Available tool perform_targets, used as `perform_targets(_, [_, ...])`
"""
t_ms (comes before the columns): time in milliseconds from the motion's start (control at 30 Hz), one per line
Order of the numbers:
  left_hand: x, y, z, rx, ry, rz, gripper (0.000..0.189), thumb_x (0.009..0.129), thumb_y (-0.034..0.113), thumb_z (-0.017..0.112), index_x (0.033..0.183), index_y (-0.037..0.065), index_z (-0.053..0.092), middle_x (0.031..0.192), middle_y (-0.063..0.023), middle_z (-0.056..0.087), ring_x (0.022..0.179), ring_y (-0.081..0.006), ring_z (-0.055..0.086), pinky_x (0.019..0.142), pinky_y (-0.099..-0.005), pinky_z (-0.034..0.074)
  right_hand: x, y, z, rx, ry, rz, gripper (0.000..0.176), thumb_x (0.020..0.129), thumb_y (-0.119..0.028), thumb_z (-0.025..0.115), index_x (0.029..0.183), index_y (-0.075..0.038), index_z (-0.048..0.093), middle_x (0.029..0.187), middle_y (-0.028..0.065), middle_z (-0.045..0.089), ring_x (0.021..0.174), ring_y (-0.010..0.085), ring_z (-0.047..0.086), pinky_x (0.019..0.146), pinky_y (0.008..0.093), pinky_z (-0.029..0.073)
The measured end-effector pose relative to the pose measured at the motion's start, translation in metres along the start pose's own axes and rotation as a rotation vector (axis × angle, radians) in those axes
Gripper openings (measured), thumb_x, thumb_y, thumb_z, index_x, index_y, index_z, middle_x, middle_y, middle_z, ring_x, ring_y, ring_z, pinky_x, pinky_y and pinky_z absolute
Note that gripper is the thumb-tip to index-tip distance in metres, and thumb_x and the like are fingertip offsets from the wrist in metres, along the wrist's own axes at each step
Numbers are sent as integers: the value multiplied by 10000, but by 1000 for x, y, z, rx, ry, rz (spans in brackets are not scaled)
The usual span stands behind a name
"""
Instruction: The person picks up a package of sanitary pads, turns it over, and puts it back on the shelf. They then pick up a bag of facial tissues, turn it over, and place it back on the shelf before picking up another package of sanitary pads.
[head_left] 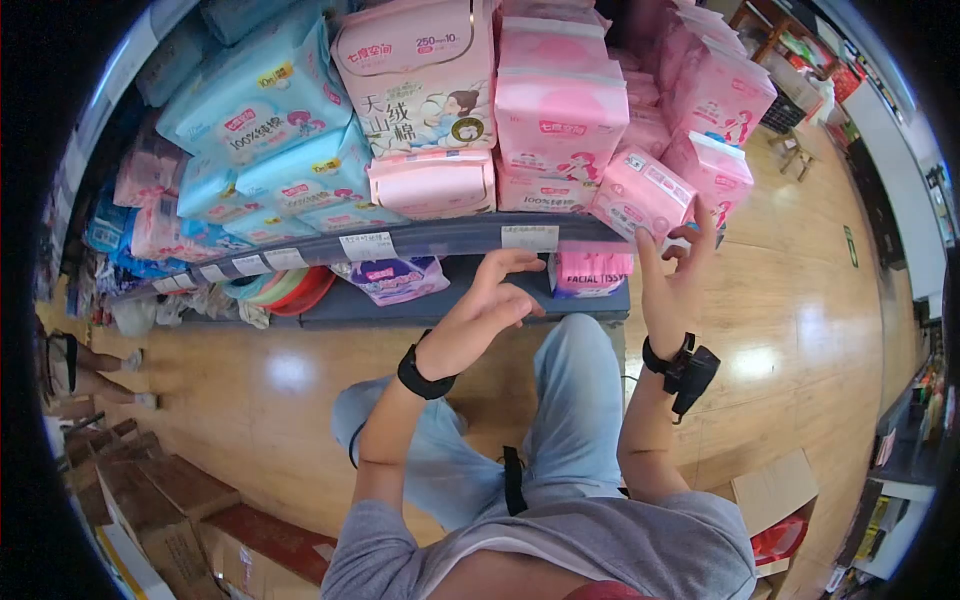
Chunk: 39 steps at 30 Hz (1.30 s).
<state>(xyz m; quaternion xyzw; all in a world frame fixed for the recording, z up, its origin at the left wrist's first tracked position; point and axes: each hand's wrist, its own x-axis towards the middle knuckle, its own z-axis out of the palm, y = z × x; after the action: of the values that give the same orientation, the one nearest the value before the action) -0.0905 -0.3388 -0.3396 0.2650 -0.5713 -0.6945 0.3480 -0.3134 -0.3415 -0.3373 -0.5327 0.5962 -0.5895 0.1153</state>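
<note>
Shop shelf (440,240), top pack (415,75) reads 250mm, lower pack (592,275) reads FACIAL TISSUE, left hand (487,305) raised, loose, empty, right hand (675,270) upright, pinching tilted pink pack (642,190)

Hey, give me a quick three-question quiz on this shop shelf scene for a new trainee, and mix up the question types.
1. True or false: the right hand touches a pink pack that sits tilted at the shelf edge.
2. Multiple choice: the left hand is
A. gripping a cardboard box
B. open, holding nothing, just below the shelf edge
C. resting flat on the floor
3. Fill in the blank: the blue packs are stacked on the ____ side of the shelf as the head camera sees it.

Key: 1 true; 2 B; 3 left.
</note>
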Motion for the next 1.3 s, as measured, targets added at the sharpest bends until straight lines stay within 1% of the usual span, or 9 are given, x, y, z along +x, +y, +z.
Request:
perform_targets(167, [0, 0, 1, 109, 31, 40, 461, 826, 250, 429, 1190, 2, 291, 1227, -147, 368, 898, -183, 527, 709, -265, 390, 0, 5, 7, -83, 40, -195, 560, 745, -43, 578, 1248, -8, 334, 1178, 142, 393, 870, 189, 462, 715, 283, 403])
perform_targets(400, [1, -4, 2, 130, 37, 15, 452, 828, 248, 432, 1184, -2, 307, 1227, -125, 377, 898, -177, 525, 715, -263, 389, 9, 7, 15, -75, 11, -205, 518, 760, -39, 555, 1229, 23, 344, 1135, 189, 423, 958, 253, 459, 769, 315, 402])
perform_targets(567, [1, -2, 1, 152, 40, -6, 443, 831, 239, 427, 1185, -5, 317, 1229, -116, 380, 916, -173, 515, 725, -264, 385, 7, -4, 31, -444, 285, -434, 394, 713, -53, 605, 1078, -12, 464, 1003, 159, 483, 908, 312, 487, 800, 361, 387])
perform_targets(833, [1, -2, -1, 171, 55, -9, 422, 838, 222, 416, 1181, -4, 321, 1225, -113, 384, 926, -174, 511, 728, -268, 385, 22, 19, 34, -381, 29, -403, 243, 673, -95, 650, 889, -26, 562, 937, 142, 497, 886, 307, 480, 773, 368, 379])
perform_targets(900, [1, -2, -3, 179, 52, -27, 417, 838, 218, 415, 1179, -4, 323, 1223, -112, 386, 927, -175, 511, 728, -269, 385, 20, 15, 21, -351, 220, -427, 268, 678, -101, 648, 915, -17, 556, 964, 145, 489, 922, 305, 459, 812, 379, 353])
perform_targets(933, [1, -3, -3, 164, 57, -20, 413, 837, 213, 416, 1177, -4, 325, 1223, -111, 387, 928, -173, 511, 730, -269, 385, 24, 18, 11, -430, 270, -436, 443, 676, -158, 668, 1048, 0, 484, 1038, 181, 446, 993, 315, 412, 859, 400, 314])
perform_targets(1033, [2, -3, -2, 146, 59, -17, 407, 836, 208, 418, 1173, -2, 328, 1223, -108, 386, 928, -168, 511, 733, -267, 383, 44, 15, -2, -543, 443, -386, 659, 661, -225, 694, 1167, 23, 351, 1112, 223, 375, 1035, 334, 370, 884, 419, 289])
perform_targets(1067, [3, -3, -1, 150, 52, -17, 405, 836, 207, 419, 1172, 0, 329, 1225, -106, 384, 927, -163, 510, 735, -266, 383, 50, 21, -7, -605, 368, -334, 817, 644, -283, 712, 1223, 51, 243, 1162, 243, 318, 1071, 348, 339, 915, 414, 270])
perform_targets(1300, [2, -6, 2, 142, 38, -45, 401, 838, 207, 423, 1173, 5, 332, 1228, -102, 382, 924, -154, 508, 741, -267, 377, 66, 35, -5, -285, 293, -185, 893, 614, -273, 741, 1242, 74, 209, 1228, 237, 275, 1153, 335, 287, 974, 385, 231])
